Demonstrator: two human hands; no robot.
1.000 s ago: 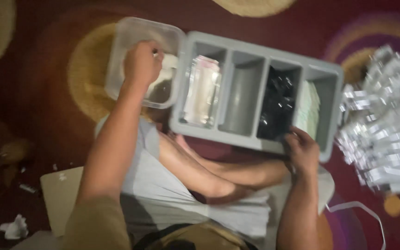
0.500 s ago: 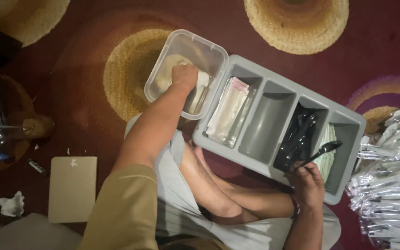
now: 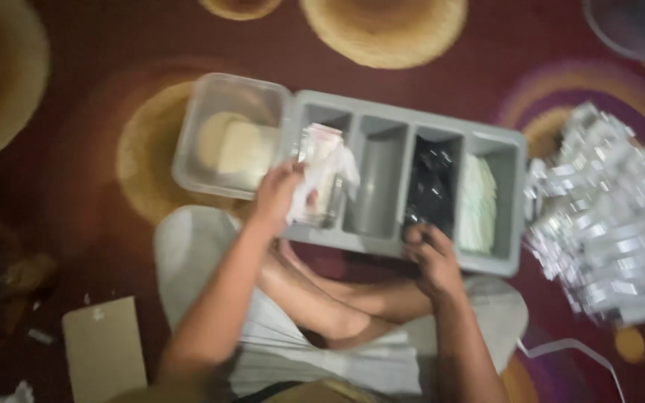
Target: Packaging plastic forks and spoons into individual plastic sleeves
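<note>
My left hand (image 3: 276,195) holds a white napkin (image 3: 331,173) over the leftmost compartment of a grey four-compartment tray (image 3: 382,118). My right hand (image 3: 433,257) rests at the tray's near edge by the compartment of black cutlery (image 3: 430,186), fingers curled; what it grips is blurred. The left compartment holds clear packets (image 3: 319,145), the second is bare, and the right one holds pale green napkins (image 3: 478,203). A clear plastic tub (image 3: 225,138) with white napkins in it sits to the left of the tray.
A heap of wrapped silvery packets (image 3: 606,231) lies at the right. A brown cardboard piece (image 3: 104,349) lies on the patterned carpet at lower left. My crossed legs sit below the tray. A white cord (image 3: 569,351) runs at lower right.
My left hand left the clear tub and moved right with a white napkin to the tray's left compartment. My right hand shifted left along the tray's near edge.
</note>
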